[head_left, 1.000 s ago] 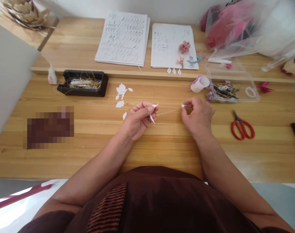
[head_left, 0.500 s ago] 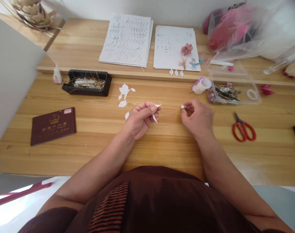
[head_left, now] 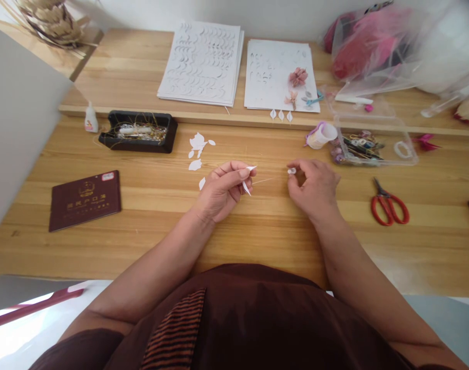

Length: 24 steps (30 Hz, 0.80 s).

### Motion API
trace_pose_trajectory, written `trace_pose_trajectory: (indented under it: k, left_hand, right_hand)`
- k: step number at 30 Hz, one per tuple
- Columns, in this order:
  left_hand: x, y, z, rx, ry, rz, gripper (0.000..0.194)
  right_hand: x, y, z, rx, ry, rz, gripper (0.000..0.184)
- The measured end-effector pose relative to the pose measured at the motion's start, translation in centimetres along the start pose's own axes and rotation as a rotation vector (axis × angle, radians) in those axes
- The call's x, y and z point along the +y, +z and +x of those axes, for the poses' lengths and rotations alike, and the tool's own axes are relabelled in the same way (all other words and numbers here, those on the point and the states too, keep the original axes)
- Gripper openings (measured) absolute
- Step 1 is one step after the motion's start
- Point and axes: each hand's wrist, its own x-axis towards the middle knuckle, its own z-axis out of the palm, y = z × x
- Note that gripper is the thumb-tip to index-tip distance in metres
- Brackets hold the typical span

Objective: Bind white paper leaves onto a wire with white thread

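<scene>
My left hand (head_left: 227, 190) is closed, pinching small white leaf-shaped pieces (head_left: 247, 189) between thumb and fingers; one tip points right, another points down. A thin wire or thread (head_left: 263, 181) runs out from them toward the right. Across a short gap, my right hand (head_left: 313, 187) is closed with thumb and forefinger on a small white spool (head_left: 291, 171). Loose white cut-out petals (head_left: 197, 141) lie on the table just beyond and left of my left hand.
Red-handled scissors (head_left: 389, 205) lie at right, near a clear plastic box (head_left: 392, 159) and a white cup-like roll (head_left: 322, 135). At left are a black tray (head_left: 138, 146), a glue bottle (head_left: 90, 118) and a maroon booklet (head_left: 84, 200). Paper stacks (head_left: 199, 61) sit on the raised shelf.
The small white spool has turned in my right fingers, and the thread between my hands shows less clearly. My left hand has stayed nearly still.
</scene>
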Motion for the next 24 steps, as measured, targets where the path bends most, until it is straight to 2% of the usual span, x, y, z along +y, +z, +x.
trace_pose_trajectory:
  k: [4,6,8,10,13,15,20,24]
  left_hand:
    - [0.0,-0.2,0.0,0.010,0.004,0.002,0.033]
    - [0.0,-0.2,0.0,0.026,0.004,-0.003,0.034]
    - [-0.1,-0.2,0.0,0.033,-0.005,-0.020,0.035]
    - [-0.2,-0.1,-0.1,0.026,-0.022,-0.040,0.035]
    - [-0.5,0.0,-0.1,0.009,-0.061,-0.052,0.034]
    - [-0.8,0.1,-0.2,-0.001,-0.086,-0.047,0.033]
    - [-1.5,0.2,-0.3,-0.001,-0.119,-0.031,0.035]
    - [-1.9,0.2,-0.3,0.001,-0.129,-0.021,0.033]
  right_hand:
    - [0.6,0.2,0.3,0.016,0.084,-0.068,0.025]
    - [0.9,0.2,0.4,0.009,0.100,-0.091,0.030]
    - [0.7,0.0,0.3,0.021,0.084,-0.092,0.041]
    - [0.0,-0.4,0.0,0.074,0.003,-0.033,0.051]
    - [-1.6,-1.3,-0.9,0.174,-0.186,0.213,0.047]
    - [-2.7,-1.6,-1.7,0.156,-0.230,0.424,0.036]
    - [-4.6,-1.5,-3.0,0.027,-0.091,0.896,0.028]
    - [-5.5,-1.7,-3.4,-0.019,-0.037,1.060,0.030]
